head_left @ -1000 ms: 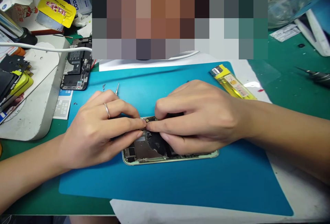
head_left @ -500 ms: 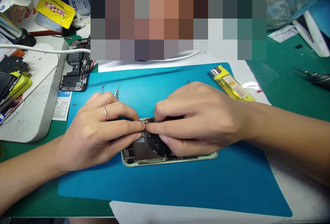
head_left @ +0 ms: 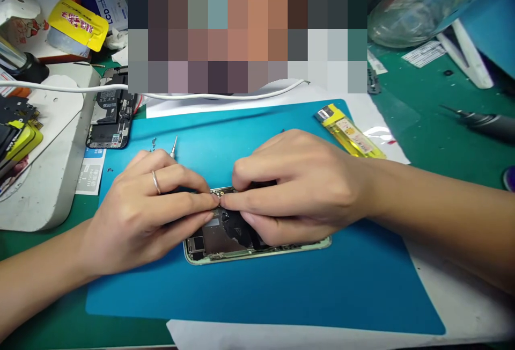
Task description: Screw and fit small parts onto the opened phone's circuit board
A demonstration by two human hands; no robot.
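An opened phone [head_left: 215, 237] with a pale green frame lies on the blue mat [head_left: 257, 296], its black and metallic insides facing up. Over its left end is my left hand [head_left: 140, 210], wearing a ring, with index finger and thumb drawn together at the phone's upper inner edge. My right hand [head_left: 293, 189] covers the right part, fingers curled, and its index fingertip meets the left one beside small gold-ringed contacts. Whatever lies between these fingertips is hidden. A screwdriver tip [head_left: 174, 146] shows behind my left hand; whether that hand touches it I cannot tell.
Another opened phone part [head_left: 108, 119] rests at the left beside a white device [head_left: 60, 178]. Several tiny screws [head_left: 153, 143] lie on the mat. A yellow lighter-like packet [head_left: 352, 132] lies behind my right hand. Tweezers-like white piece [head_left: 469, 60] and a dark pen-like tool [head_left: 483, 122] are at right.
The whole view has shifted slightly, so everything appears a little further left. Both hands keep nearly the same pose on the phone.
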